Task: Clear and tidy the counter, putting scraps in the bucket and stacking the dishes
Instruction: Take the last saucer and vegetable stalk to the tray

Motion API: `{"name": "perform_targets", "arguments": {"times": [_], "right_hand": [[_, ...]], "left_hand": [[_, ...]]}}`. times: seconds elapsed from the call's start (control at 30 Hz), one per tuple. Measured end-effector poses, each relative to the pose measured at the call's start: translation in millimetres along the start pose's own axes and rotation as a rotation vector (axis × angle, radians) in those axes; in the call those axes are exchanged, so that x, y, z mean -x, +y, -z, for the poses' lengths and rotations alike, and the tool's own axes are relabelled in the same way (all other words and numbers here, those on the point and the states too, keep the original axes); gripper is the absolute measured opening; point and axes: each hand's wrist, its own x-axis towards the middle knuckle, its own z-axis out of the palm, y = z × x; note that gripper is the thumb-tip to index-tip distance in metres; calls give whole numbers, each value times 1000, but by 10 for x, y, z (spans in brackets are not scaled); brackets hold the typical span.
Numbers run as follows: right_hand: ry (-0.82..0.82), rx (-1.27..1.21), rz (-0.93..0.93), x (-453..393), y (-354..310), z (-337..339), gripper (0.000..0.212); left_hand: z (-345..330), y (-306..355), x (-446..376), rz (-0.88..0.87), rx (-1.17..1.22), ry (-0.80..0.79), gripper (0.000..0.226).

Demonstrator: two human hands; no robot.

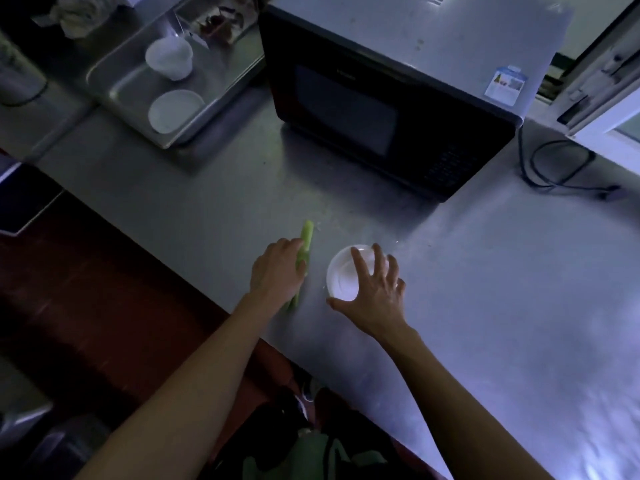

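A long pale green vegetable stalk [306, 237] lies on the steel counter [485, 289] near its front edge. My left hand [277, 271] covers the stalk's middle, fingers curled onto it. Just to the right sits a small white bowl [343, 275]. My right hand [375, 292] is spread over the bowl's right side, thumb at its near rim and fingers over its far rim. A white cup [169, 58] and a white dish [175, 110] sit in a metal tray [117, 88] at the back left.
A black microwave [381, 109] stands at the back centre, its cable [554, 171] looping on the counter to the right. A window frame [602, 98] is at the far right. A dark container [59, 448] stands on the floor at bottom left.
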Motion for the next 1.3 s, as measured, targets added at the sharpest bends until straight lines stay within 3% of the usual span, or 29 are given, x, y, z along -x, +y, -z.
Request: {"name": "perform_targets", "arguments": {"times": [0.33, 0.67, 0.93, 1.3], "right_hand": [[-13, -20, -13, -86, 42, 42, 112], [-37, 13, 3, -227, -276, 113, 112], [-31, 75, 87, -468, -1135, 93, 112], [22, 94, 117, -716, -2759, 15, 113]], "left_hand": [[-237, 99, -169, 74, 38, 13, 49], [78, -207, -124, 66, 97, -15, 46], [641, -1026, -44, 26, 158, 81, 46], [1436, -2696, 68, 72, 206, 206, 45]]}}
